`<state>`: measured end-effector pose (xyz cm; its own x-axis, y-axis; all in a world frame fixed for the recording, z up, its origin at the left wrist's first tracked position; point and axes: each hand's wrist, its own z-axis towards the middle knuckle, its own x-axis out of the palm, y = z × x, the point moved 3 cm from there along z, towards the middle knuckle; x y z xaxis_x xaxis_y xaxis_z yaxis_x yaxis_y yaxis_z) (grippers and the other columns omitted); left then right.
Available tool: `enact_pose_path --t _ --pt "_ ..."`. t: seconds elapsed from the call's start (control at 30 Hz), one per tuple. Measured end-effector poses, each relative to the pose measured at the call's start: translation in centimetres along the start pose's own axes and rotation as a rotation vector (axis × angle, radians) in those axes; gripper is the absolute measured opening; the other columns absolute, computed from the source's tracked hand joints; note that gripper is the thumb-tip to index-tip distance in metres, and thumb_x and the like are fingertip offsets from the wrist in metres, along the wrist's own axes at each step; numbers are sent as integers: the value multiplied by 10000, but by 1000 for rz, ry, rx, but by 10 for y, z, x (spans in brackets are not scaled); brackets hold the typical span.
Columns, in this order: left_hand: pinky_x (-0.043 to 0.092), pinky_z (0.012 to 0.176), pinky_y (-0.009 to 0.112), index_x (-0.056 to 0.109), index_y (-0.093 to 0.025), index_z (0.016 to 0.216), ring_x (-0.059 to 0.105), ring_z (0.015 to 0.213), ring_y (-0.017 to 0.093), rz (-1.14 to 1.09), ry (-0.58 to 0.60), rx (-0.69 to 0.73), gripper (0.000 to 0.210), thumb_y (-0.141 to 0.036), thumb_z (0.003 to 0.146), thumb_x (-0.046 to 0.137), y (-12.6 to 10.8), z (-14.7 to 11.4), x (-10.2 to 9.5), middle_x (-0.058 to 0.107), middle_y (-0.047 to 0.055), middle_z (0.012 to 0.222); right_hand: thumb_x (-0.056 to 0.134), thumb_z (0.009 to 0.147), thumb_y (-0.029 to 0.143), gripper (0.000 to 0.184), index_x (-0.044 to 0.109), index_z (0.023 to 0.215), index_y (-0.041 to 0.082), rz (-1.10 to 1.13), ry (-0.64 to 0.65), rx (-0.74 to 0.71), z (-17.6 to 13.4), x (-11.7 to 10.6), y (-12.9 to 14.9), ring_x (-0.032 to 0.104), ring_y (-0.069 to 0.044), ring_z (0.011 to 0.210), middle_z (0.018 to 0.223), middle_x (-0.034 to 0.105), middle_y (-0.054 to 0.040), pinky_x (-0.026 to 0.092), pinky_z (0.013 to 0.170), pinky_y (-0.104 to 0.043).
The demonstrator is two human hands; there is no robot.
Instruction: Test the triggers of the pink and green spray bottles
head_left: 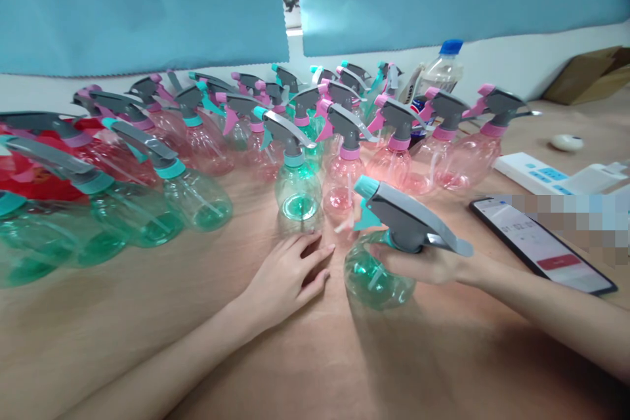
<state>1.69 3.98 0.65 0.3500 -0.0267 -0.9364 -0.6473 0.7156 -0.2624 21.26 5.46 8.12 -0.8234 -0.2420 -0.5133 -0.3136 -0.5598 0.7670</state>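
Our right hand (430, 264) is closed around the green spray bottle (378, 285), between four and five o'clock; we should hold it upright, firmly, while our left hand (288, 272) rests spread on the bench (275, 374).

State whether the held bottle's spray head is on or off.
On: the spray head sits atop the bottle in the right hand; how tight, I cannot tell.

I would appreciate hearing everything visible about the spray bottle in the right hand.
The spray bottle has a round, clear green body, seemingly plastic, with a pale tube inside, and a grey head with teal nozzle and trigger. It appears to lean slightly beside the phone, gripped near its neck by the right hand; table contact is unclear.
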Motion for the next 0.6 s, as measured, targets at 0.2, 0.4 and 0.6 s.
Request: enact_pose_path --t 0.2,0.4,0.6 --pt "439 979 482 594 -205 1225 487 1214 298 8 17 -7 314 -261 933 493 -1 0 -1 533 128 1310 484 701 50 553 549 1199 280 202 74 8 -1 4 -2 678 -164 887 1116 654 -15 595 663 -254" --pt "445 971 483 601 -190 1222 495 1204 304 15 1 -4 317 -268 933 498 0 0 0 535 145 1298 520 753 59 592 471 1292 298 235 40 -7 -3 6 0 687 -156 888 1262 610 -20 597 681 -263" --pt "448 964 494 597 -191 1220 500 1198 308 4 -11 -4 314 -269 933 496 0 -1 -1 541 146 1292 571 760 128 515 495 1251 263 167 0 60 -3 7 -3 680 -151 723 1145 672 -34 581 611 -278"
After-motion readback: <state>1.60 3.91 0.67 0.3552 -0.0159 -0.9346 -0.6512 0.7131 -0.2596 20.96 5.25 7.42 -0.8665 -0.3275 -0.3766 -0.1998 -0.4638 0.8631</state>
